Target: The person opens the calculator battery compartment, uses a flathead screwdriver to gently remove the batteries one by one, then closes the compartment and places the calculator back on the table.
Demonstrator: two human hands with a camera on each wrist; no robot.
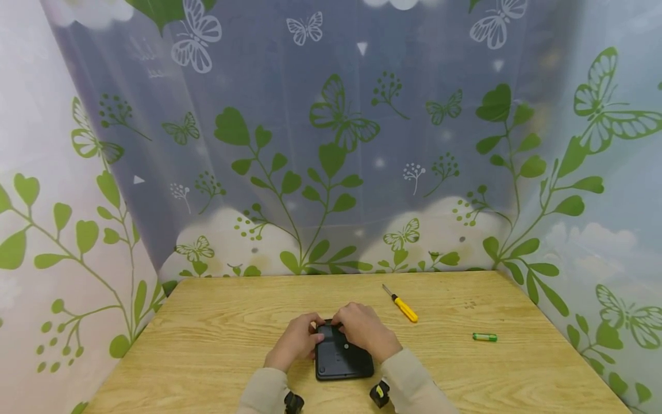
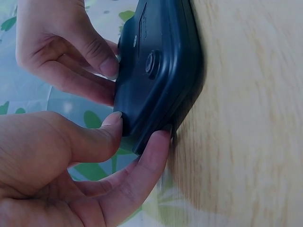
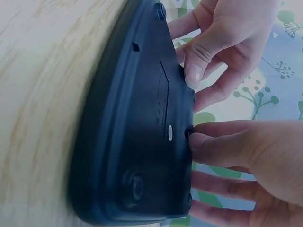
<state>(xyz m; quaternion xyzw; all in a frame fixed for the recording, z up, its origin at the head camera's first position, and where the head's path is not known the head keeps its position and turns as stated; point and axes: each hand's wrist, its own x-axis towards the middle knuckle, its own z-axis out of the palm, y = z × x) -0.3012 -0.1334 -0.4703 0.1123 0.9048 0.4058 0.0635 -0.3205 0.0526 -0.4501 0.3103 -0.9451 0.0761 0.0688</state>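
Here, left hand (image 1: 299,338), right hand (image 1: 364,328) grip black device (image 1: 341,362) by far edge; screwdriver (image 1: 405,309) apart.

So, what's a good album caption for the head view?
Two hands hold a black device on a wooden table, a yellow-handled screwdriver and green battery to the right.

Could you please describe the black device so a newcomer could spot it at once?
On the wooden table, find the left hand and right hand. The device is the flat black slab they hold, far broader than the yellow-handled screwdriver and green battery to its right.
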